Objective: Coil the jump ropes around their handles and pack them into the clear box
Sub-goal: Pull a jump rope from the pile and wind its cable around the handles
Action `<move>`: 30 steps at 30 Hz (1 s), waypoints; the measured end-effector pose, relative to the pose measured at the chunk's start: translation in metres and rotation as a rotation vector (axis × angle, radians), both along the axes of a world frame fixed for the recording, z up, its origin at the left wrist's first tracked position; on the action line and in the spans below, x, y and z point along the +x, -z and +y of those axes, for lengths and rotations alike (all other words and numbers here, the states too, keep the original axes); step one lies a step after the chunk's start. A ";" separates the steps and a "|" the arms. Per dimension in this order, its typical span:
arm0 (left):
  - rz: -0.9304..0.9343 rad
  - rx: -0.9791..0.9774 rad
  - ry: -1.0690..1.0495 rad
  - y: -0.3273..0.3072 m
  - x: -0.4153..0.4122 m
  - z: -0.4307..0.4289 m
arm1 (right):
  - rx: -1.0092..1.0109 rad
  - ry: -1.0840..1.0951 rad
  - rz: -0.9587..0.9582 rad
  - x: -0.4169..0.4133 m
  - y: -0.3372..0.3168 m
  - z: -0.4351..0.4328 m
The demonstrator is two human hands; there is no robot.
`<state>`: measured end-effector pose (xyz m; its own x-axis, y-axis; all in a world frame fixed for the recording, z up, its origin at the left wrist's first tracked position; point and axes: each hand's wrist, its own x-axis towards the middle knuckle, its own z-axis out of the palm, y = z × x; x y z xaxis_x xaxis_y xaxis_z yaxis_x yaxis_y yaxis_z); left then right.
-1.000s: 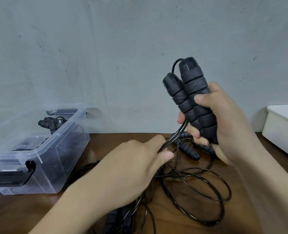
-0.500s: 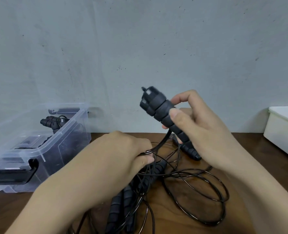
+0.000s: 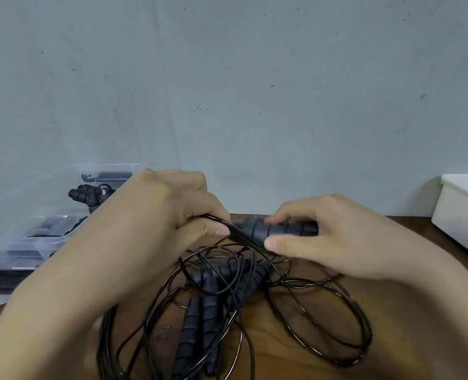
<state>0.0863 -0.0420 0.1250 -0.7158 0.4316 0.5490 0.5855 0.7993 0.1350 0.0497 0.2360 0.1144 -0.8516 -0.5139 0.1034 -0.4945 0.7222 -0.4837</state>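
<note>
Clear box point(image 3: 8, 256): at the far left of the wooden table, open at the top, partly hidden behind the left forearm.
Packed jump rope point(image 3: 86, 193): inside the clear box near its back, black handles side by side.
Left hand point(image 3: 158, 215): fingers curled, thumb and forefinger pinching the black cord point(image 3: 238, 235) just beside the held handles.
Loose jump ropes point(image 3: 209, 303): a tangle of black ribbed handles and cord loops lying on the table below both hands.
Held handles point(image 3: 276, 230): lying level above the tangle, cord end toward the left hand.
Right hand point(image 3: 337, 237): thumb below and fingers on top, clamped on the held handles.
Table point(image 3: 419, 311): dark brown wood.
White container point(image 3: 460, 223): at the right edge, well apart from the ropes.
</note>
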 end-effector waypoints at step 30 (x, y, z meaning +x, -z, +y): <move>-0.437 0.680 0.272 0.033 -0.021 0.043 | -1.275 -0.149 -0.103 0.012 -0.017 -0.006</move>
